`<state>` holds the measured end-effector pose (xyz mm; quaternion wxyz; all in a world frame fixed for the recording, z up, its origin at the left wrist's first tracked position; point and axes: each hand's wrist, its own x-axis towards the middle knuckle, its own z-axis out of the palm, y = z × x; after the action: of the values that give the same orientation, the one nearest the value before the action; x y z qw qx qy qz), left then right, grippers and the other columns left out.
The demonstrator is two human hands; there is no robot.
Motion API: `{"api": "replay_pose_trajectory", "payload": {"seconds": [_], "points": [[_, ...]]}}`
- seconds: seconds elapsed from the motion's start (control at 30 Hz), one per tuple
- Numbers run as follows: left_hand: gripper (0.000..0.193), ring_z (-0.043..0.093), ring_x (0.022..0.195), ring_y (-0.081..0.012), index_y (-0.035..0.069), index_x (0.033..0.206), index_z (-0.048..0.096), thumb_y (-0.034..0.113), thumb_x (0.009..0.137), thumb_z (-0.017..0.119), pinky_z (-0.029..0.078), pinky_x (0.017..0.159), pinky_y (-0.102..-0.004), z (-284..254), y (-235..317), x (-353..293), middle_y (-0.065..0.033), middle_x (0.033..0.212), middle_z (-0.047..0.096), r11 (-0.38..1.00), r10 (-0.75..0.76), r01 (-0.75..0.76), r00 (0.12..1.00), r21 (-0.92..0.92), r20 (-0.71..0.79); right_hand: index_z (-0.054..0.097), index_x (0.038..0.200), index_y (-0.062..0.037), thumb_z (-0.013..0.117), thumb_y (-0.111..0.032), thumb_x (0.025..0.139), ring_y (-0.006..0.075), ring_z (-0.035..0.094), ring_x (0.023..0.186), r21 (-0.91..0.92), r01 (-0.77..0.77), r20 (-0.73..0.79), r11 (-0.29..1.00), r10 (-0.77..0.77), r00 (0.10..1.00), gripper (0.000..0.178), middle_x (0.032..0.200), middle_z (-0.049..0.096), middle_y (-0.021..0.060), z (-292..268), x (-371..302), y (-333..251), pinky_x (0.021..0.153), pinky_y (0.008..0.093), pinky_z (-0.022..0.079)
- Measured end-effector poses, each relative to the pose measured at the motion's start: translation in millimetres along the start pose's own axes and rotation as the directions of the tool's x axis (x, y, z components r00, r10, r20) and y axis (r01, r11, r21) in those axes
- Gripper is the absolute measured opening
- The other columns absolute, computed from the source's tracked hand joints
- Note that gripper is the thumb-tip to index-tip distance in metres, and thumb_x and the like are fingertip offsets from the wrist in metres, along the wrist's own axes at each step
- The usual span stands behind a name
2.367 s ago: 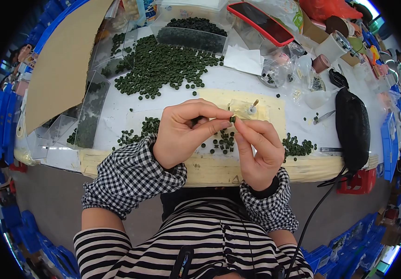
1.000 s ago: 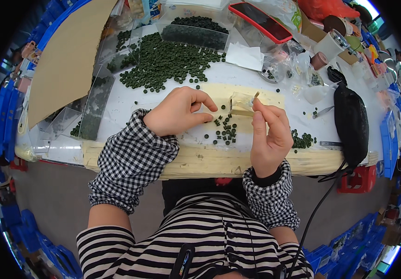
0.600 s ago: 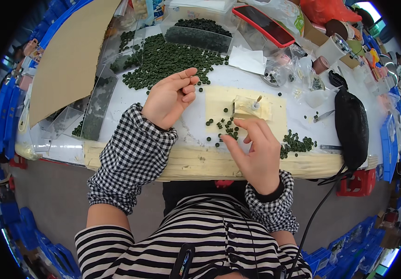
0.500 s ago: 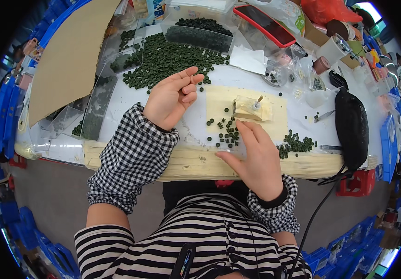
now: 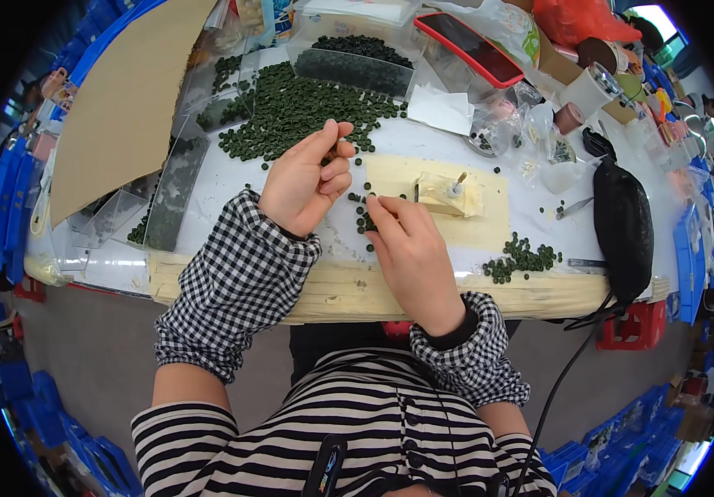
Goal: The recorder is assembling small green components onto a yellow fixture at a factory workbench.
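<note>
On the table, several small dark green round pieces (image 5: 364,222) lie by the fingertips of my right hand (image 5: 415,261). Its fingers stretch out to the left, the thumb apart from them, palm mostly down. My left hand (image 5: 303,186) is raised to the left, palm turned up, with its fingers curled in and the thumb near the index tip. Whatever it may hold is too small to make out. A small block (image 5: 444,192) wrapped in cream tape, with a short peg on top, stands on a cream sheet (image 5: 489,219) beyond my right hand.
A large heap of green pieces (image 5: 291,108) spreads at the back, before a clear bin (image 5: 357,70). A smaller pile (image 5: 523,258) lies to the right. Cardboard (image 5: 125,108) leans at left; a red-cased phone (image 5: 473,50), white paper (image 5: 440,108) and a black pouch (image 5: 624,219) lie about.
My right hand has slid left, and the loose pieces near it now sit further left by its fingertips. The left hand stays almost in place, its fingers shifting slightly.
</note>
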<state>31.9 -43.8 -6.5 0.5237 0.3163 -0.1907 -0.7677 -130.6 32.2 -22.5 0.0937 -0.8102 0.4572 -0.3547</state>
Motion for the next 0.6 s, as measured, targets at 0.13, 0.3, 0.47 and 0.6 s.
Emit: {"api": "replay_pose_trajectory", "payload": {"seconds": [0.13,0.3,0.47,0.6], "points": [[0.026,0.031,0.054,-0.0044,0.001,0.103,0.052,0.026,0.099,0.044,0.028,0.047,-0.0183,-5,3,-2,0.0012,0.073,0.044,1.000,-0.012,0.012,1.000,0.022,0.026,0.060,0.106,0.0011,0.066,0.001,0.073,0.0254,0.056,0.084,0.082,0.074,-0.082,0.994,-0.068,0.994,0.034,0.102,0.057,0.0119,-6,0,-1,0.071,0.0324,0.049],[0.026,0.031,0.058,-0.0055,0.001,0.112,0.049,0.023,0.099,0.043,0.030,0.049,-0.0182,-8,1,2,0.0023,0.074,0.041,1.000,0.021,-0.021,0.998,-0.001,-0.063,0.065,0.103,0.0006,0.069,-0.001,0.075,0.0218,0.060,0.085,0.575,0.004,0.159,0.818,-0.116,0.980,0.029,0.103,0.060,0.0126,-52,-31,-3,0.070,0.0297,0.050],[0.029,0.034,0.061,-0.0060,-0.001,0.122,0.046,0.017,0.099,0.041,0.033,0.052,-0.0181,0,5,2,0.0011,0.078,0.044,0.999,0.039,-0.037,0.997,0.039,-0.063,0.064,0.110,-0.0004,0.063,-0.004,0.084,0.0239,0.059,0.102,0.746,-0.342,0.567,0.571,-0.276,0.776,0.026,0.114,0.059,0.0128,-84,-83,38,0.085,0.0310,0.048],[0.027,0.035,0.059,-0.0049,0.000,0.118,0.048,0.017,0.099,0.041,0.032,0.051,-0.0179,-5,5,2,0.0002,0.080,0.049,0.999,0.026,-0.024,0.999,0.047,-0.043,0.060,0.116,-0.0018,0.056,-0.014,0.091,0.0262,0.054,0.111,0.581,-0.553,0.740,0.598,-0.105,0.664,0.028,0.118,0.058,0.0126,-69,-145,79,0.094,0.0345,0.042]]}}
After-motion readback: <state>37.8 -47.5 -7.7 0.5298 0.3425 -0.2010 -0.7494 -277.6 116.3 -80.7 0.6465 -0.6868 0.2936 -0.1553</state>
